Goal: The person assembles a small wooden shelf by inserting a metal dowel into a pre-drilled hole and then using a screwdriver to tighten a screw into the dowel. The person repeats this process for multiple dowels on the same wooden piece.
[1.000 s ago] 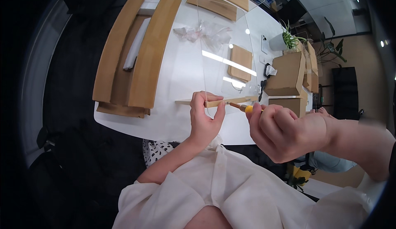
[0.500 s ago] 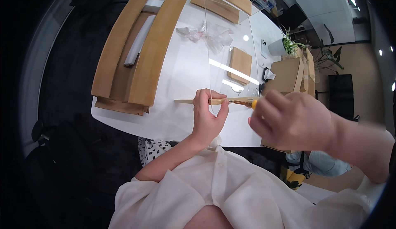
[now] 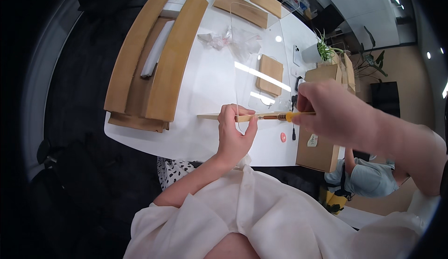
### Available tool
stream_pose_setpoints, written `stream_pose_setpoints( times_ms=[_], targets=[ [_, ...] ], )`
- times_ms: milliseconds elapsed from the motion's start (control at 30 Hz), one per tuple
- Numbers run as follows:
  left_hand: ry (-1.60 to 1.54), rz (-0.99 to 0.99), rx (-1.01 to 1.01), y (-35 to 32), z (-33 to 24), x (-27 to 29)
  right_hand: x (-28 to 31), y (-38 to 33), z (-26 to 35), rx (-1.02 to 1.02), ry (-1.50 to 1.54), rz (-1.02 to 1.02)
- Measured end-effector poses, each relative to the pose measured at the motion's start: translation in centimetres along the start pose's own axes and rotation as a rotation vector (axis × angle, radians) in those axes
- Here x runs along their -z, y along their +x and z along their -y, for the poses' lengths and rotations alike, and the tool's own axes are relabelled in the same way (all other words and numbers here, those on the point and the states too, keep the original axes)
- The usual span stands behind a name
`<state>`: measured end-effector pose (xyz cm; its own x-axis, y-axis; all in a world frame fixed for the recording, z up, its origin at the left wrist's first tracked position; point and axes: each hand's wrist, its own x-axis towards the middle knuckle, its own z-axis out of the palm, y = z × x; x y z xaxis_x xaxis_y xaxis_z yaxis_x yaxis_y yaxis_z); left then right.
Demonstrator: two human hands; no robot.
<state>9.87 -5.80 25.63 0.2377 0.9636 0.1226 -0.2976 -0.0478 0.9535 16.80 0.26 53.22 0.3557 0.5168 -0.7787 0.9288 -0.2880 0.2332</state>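
Note:
My left hand (image 3: 234, 130) pinches a thin wooden board (image 3: 245, 118), seen edge-on, at the lower edge of a clear panel (image 3: 262, 76). My right hand (image 3: 333, 109) is closed round the yellow handle of a screwdriver (image 3: 280, 117). The shaft lies level and points left, its tip at the wooden board beside my left fingertips. Whether a screw sits at the tip is too small to tell. Through the clear panel a square wooden board (image 3: 269, 75) shows on the white table (image 3: 205, 81).
A long open cardboard box (image 3: 161, 88) with white packing takes up the left. Crumpled plastic film (image 3: 242, 39) and wooden boards (image 3: 240, 9) lie farther back. At the right are a potted plant (image 3: 311, 53), a cardboard box (image 3: 317, 151), a red disc (image 3: 283, 137) and another person (image 3: 373, 177).
My right hand has turned and risen a little, uncovering more of the yellow handle and the red disc. My left hand keeps its pinch in nearly the same place.

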Motion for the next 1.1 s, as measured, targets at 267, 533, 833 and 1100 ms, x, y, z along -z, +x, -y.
stream_pose_setpoints(
  times_ms=[267, 533, 833, 1100],
  targets=[
    [0.008, -0.023, -0.031, 0.5, -0.2, 0.0, -2.2, -0.6, -3.9, 1.223, -1.490, -0.739],
    [0.014, -0.035, -0.041, 0.6, 0.0, -0.1, -2.9, -1.3, -2.3, 0.493, -0.542, -0.382],
    [-0.010, -0.020, -0.010, 0.8, -0.2, -0.1, -2.4, -0.5, -3.2, 0.977, -0.875, -0.548],
    [-0.015, -0.026, -0.022, 0.9, -0.4, 0.0, -2.9, -1.1, -2.9, 0.820, -0.739, -0.500]
  ],
)
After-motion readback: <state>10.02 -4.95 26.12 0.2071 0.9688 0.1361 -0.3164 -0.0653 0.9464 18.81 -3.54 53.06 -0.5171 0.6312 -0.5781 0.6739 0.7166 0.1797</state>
